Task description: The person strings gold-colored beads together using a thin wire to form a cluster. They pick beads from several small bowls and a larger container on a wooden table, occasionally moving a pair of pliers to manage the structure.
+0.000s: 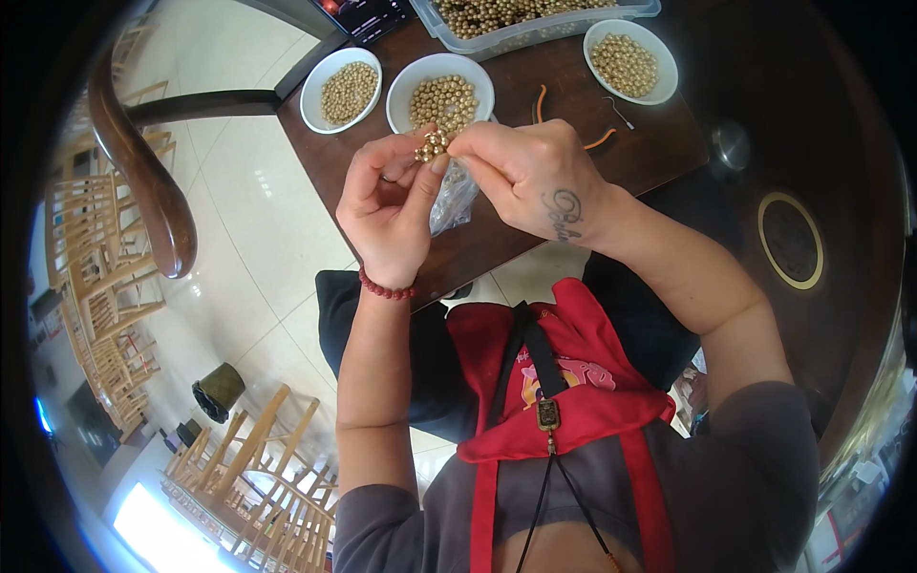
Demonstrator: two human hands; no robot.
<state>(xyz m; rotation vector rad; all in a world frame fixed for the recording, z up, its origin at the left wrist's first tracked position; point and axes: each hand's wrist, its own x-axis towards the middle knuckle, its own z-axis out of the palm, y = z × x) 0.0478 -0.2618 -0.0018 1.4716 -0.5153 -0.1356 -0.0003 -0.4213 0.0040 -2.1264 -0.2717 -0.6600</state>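
My left hand [387,208] is clamped on a small cluster of gold beads [432,146], the thumb below and the index finger above it, the other fingers curled in. My right hand [540,170] has its thumb and index fingertips pressed together at the cluster's right edge; whatever they pinch is too small to tell. The cluster is held up in front of the middle white bowl [400,98], which is partly filled with loose gold beads. Below my fingers, a crumpled clear plastic bag [453,204] shows, partly covered by my hands.

On the dark wooden table [659,148], a second white bowl [312,91] of smaller gold beads sits just left of the middle one, and a third white bowl [590,55] of beads stands well to the right. Behind them is a clear plastic tub [535,38] of darker gold beads. Beyond my right hand lie orange tool handles [542,103] and a thin metal hook [620,114].
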